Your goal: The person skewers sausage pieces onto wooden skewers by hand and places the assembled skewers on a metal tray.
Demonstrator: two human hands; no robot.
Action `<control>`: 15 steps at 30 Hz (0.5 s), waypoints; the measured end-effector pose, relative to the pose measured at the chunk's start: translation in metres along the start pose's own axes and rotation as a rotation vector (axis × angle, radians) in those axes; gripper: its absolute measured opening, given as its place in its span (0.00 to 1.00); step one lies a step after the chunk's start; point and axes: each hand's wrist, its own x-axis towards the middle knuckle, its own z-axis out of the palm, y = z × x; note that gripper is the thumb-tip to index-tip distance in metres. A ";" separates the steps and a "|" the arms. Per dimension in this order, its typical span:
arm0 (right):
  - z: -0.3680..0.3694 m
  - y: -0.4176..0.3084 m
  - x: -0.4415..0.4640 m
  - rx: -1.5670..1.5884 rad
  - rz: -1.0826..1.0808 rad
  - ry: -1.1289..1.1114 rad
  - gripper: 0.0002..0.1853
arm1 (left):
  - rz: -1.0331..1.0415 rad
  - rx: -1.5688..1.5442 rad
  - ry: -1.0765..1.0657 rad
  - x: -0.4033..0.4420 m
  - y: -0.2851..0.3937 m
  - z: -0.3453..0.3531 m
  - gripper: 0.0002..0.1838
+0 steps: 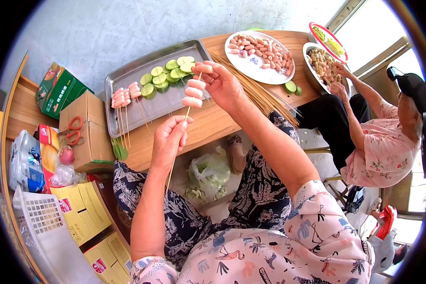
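Observation:
My left hand [169, 136] is closed round a thin bamboo skewer [171, 166], held upright and slightly tilted. Several small pink sausages [192, 93] are threaded crosswise near its top. At the skewer's tip, the fingers of my right hand [222, 83] pinch another small sausage [202, 69]. Behind my hands lies a metal tray [128, 77]. Skewered green slices [161, 79] and finished-looking sausage skewers [121, 98] rest on it. To the right, loose sausages [265, 49] fill a white plate [266, 77], beside a bundle of bare skewers [255, 87].
At right a seated person [378, 137] reaches into a bowl of brownish pieces [321, 64]. A red-rimmed dish [311, 27] stands behind it. Cardboard box [84, 123], scissors [72, 131] and white basket [42, 213] are left. A plastic bag of greens [208, 173] lies below the table.

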 end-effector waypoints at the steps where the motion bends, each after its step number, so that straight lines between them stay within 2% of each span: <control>1: 0.003 -0.001 0.000 0.032 0.022 0.052 0.17 | -0.004 -0.002 -0.003 0.000 0.000 0.000 0.11; 2: 0.005 -0.003 -0.001 0.065 0.045 0.103 0.17 | -0.004 -0.002 -0.003 0.000 0.001 0.000 0.11; 9: 0.009 -0.005 -0.003 0.061 0.012 0.079 0.13 | -0.006 -0.002 -0.015 0.001 -0.001 0.000 0.10; 15: 0.010 -0.003 -0.003 -0.109 -0.069 0.153 0.13 | -0.017 0.046 -0.002 0.000 0.000 0.000 0.11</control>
